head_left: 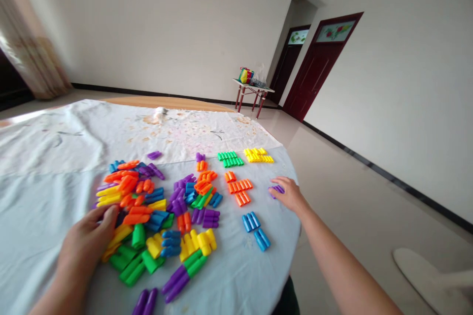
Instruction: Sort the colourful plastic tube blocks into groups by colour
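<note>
My right hand (pixel 288 194) is at the table's right side, its fingers curled round a purple bullet-shaped building block (pixel 277 190) lying on the cloth. My left hand (pixel 87 237) reaches into the left side of a mixed heap of such blocks, thumb and fingers pinched together; what they hold is hidden. Beside the left fingers lie orange blocks (pixel 137 215), yellow blocks (pixel 120 234) and a green block (pixel 139 236). Between the hands, sorted groups stand apart: green blocks (pixel 230 158), yellow blocks (pixel 258 155), orange blocks (pixel 240 186) and blue blocks (pixel 251 222).
A pale blue and flowered cloth (pixel 48 206) covers the round table, whose wooden edge (pixel 173 103) shows at the back. Beyond stands a small folding table (pixel 254 86) with bags. A white stool-like object (pixel 424 275) is on the floor to the right.
</note>
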A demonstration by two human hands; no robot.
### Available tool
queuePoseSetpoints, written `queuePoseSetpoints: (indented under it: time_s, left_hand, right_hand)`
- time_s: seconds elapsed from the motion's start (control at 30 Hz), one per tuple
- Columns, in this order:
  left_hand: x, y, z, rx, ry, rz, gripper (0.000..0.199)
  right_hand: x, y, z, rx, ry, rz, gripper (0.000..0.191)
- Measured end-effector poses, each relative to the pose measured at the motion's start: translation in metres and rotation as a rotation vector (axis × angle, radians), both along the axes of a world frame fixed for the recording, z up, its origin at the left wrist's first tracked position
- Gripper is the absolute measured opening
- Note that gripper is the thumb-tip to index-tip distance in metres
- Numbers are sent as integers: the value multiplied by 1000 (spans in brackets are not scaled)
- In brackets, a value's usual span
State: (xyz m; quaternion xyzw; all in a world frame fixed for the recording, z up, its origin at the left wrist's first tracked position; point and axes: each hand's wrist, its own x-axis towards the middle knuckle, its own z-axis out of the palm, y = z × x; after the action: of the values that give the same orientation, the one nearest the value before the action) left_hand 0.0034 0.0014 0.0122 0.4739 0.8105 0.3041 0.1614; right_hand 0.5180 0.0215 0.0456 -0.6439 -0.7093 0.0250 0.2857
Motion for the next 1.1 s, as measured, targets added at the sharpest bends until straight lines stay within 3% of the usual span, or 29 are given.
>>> queuePoseSetpoints:
  time_s: [0.07, 0.13, 0.3, 0.4, 0.67, 0.93, 1.1]
  left_hand:
    - [10, -3, 13, -20, -52, 20, 48]
    - [14, -4, 16, -20, -74, 23, 47]
    - [11, -4, 10, -4, -106, 17, 47]
    - [11, -5, 10, 10, -121, 8, 46]
    - [17, -8, 20, 4, -116, -1, 44]
    - [18, -9, 18, -4, -112, 1, 45]
    - [18, -10, 18, -2, -105, -7, 46]
  right_hand:
    - [-20, -2, 8, 121, 77, -11, 28]
    - [-52, -7, 16, 176, 179, 74, 25]
    - [-145, -28, 28, 78, 300, 396, 20]
    - [-179, -35, 26, -21, 302, 475, 20]
    - [-188, -35, 17, -179, 125, 519, 26]
    - [-209, -38, 22, -16, 323, 659, 26]
    - [-211, -44, 14, -58, 273, 730, 25]
